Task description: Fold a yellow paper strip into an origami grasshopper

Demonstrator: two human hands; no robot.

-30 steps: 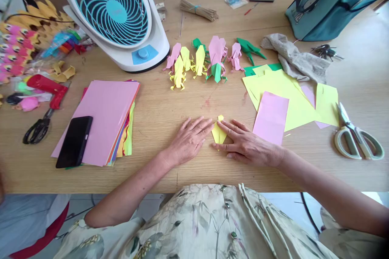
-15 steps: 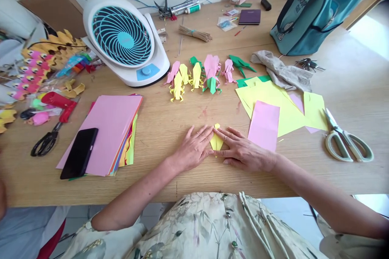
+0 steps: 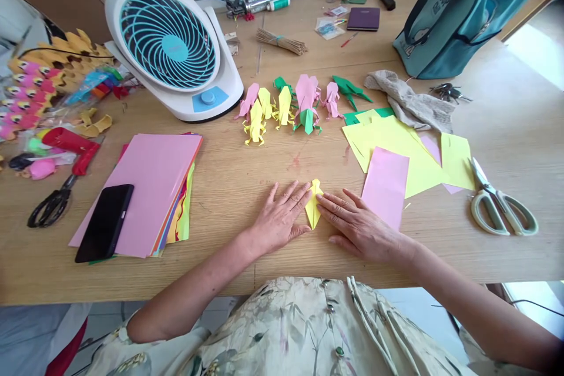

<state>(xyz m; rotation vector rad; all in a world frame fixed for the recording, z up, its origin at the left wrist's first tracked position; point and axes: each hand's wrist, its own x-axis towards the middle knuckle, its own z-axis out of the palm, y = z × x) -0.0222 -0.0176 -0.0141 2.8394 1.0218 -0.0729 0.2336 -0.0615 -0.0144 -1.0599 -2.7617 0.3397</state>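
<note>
A small folded yellow paper piece lies on the wooden table between my hands. My left hand lies flat with fingers stretched out, its fingertips touching the paper's left edge. My right hand also lies flat and open, its fingertips pressing the paper's right side. Behind them stands a row of finished paper insects in yellow, pink and green.
A stack of coloured paper with a black phone lies at the left; loose yellow and pink sheets and scissors at the right. A white-and-teal fan, a teal bag, a grey cloth, keys and black scissors stand around.
My right hand slid slightly down and right along the yellow paper, uncovering more of it. My left hand stayed flat beside it. The view shifted a little.
</note>
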